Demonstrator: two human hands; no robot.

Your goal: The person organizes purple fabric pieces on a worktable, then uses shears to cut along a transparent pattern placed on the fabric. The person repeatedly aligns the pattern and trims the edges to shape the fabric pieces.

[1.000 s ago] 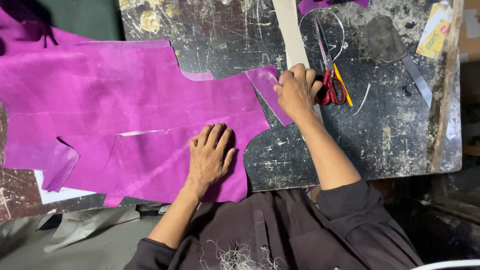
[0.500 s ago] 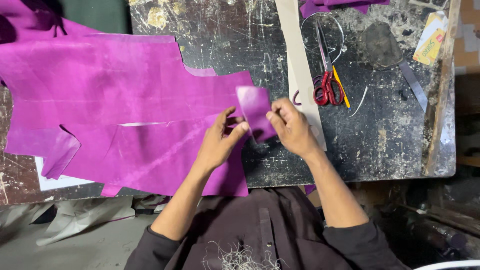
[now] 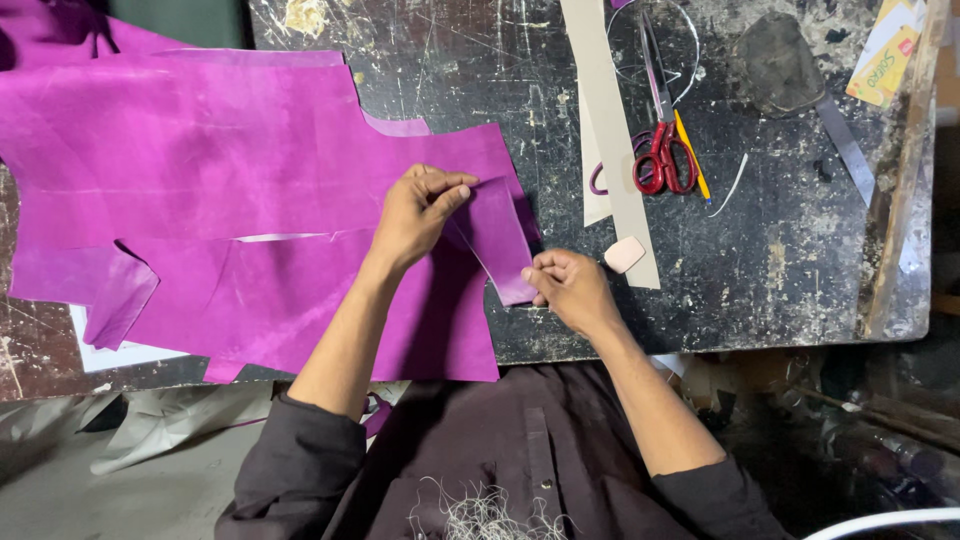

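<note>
A large magenta cloth (image 3: pixel 200 170) lies spread over the left half of a scarred black worktable (image 3: pixel 800 260). My left hand (image 3: pixel 415 210) pinches the upper end of a narrow magenta flap (image 3: pixel 500 240) at the cloth's right edge. My right hand (image 3: pixel 565 285) pinches the flap's lower end, near the table's front edge. The flap is stretched between both hands, folded back over the cloth.
Red-handled scissors (image 3: pixel 660 150) lie to the right beside a yellow pencil (image 3: pixel 690 150). A long beige strip (image 3: pixel 610 130) runs down the table, with a pale piece of chalk (image 3: pixel 625 253) on it. A dark grey pad (image 3: pixel 775 65) and a metal ruler (image 3: pixel 845 135) sit at the far right.
My right hand left the spot beside the scissors and came down toward me. Both hands took hold of the flap and folded it back over the cloth.
</note>
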